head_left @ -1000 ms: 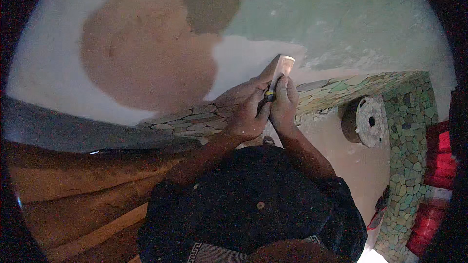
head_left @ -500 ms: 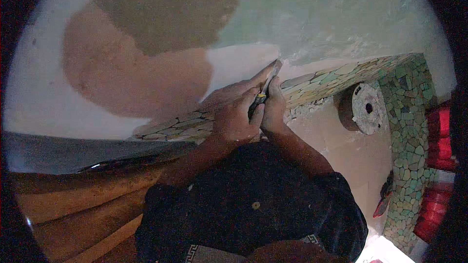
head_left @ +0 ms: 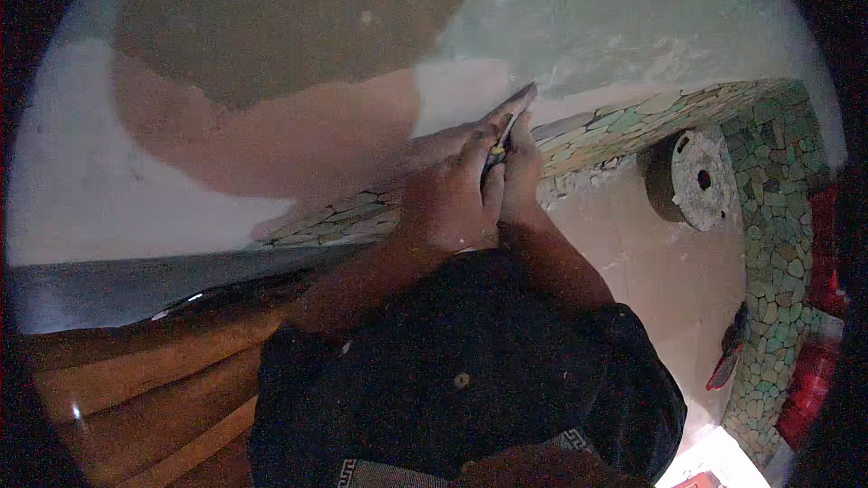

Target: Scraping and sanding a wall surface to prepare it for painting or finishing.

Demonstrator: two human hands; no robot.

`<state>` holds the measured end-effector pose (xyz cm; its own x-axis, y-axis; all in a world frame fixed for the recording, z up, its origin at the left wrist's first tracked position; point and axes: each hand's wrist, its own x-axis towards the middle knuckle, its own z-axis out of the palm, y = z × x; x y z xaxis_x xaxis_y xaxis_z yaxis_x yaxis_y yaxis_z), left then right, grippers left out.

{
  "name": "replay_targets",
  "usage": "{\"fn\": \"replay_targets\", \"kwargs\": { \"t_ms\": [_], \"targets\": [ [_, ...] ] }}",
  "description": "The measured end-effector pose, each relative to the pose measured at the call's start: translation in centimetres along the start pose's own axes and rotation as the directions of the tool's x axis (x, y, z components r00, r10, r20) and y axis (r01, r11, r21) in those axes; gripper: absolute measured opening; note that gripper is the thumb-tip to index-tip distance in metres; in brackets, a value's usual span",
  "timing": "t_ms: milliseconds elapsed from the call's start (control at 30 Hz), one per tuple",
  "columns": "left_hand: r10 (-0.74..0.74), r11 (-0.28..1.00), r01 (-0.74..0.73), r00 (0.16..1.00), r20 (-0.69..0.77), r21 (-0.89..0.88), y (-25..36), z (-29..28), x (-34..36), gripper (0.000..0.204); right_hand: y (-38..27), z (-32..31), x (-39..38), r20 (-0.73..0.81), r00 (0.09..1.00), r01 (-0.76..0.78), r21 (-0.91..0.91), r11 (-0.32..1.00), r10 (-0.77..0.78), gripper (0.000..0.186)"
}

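Person's forearms (head_left: 366, 282) converging ahead; left hand (head_left: 449, 197) and right hand (head_left: 523, 165) side by side, both grips clasped round flat-bladed tool (head_left: 498, 152), tip slanting up-right near wall (head_left: 615, 27).

Tool (head_left: 513, 127) between hands (head_left: 457, 190), cylinder (head_left: 684, 183) at right

Looks steeply down from the head, close over a dark cloth shirt (head_left: 425, 389), toward bare left hand (head_left: 448, 194), bare right hand (head_left: 524, 170) and pale green-and-white wall (head_left: 615, 9).

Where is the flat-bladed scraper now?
In the head view, right of upper centre, the flat-bladed scraper is between the left hand and right hand, near the wall.
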<state>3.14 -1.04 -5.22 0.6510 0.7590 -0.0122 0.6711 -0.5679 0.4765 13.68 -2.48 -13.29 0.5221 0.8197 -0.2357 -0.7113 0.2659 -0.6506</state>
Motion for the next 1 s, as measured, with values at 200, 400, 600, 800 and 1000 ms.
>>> {"fn": "replay_targets", "kwargs": {
  "t_ms": [200, 400, 600, 800, 1000],
  "targets": [
    [0.195, 0.98, -0.187, 0.97, -0.145, 0.069, 1.2, -0.5, 0.8, 0.042, -0.3, -0.2, 0.5, 0.017, 1.0, -0.007, -0.002, 1.0, 0.007, 0.052],
    [0.042, 0.999, -0.042, 0.999, -0.001, 0.01, 1.7, -0.3, 1.2, 0.038, -1.3, -0.2, 0.1, 0.038, 0.998, -0.061, 0.103, 0.993, 0.058, 0.051],
    [0.145, 0.988, -0.139, 0.985, -0.097, 0.061, 0.3, 1.4, 0.3, 0.049, -0.9, -1.1, 0.1, 0.051, 0.997, -0.045, -0.088, 0.995, 0.05, 0.048],
    [0.102, 0.988, -0.116, 0.987, -0.122, -0.107, -1.2, 3.1, 0.3, 0.042, 0.1, -1.8, 1.0, 0.079, 0.997, 0.008, -0.042, 0.999, -0.005, 0.046],
    [0.121, 0.986, -0.141, 0.972, -0.2, -0.087, -1.2, 4.2, 0.1, 0.042, -0.8, -2.2, 1.0, 0.118, 0.993, 0.029, -0.087, 0.996, -0.019, 0.048]
  ]
}}
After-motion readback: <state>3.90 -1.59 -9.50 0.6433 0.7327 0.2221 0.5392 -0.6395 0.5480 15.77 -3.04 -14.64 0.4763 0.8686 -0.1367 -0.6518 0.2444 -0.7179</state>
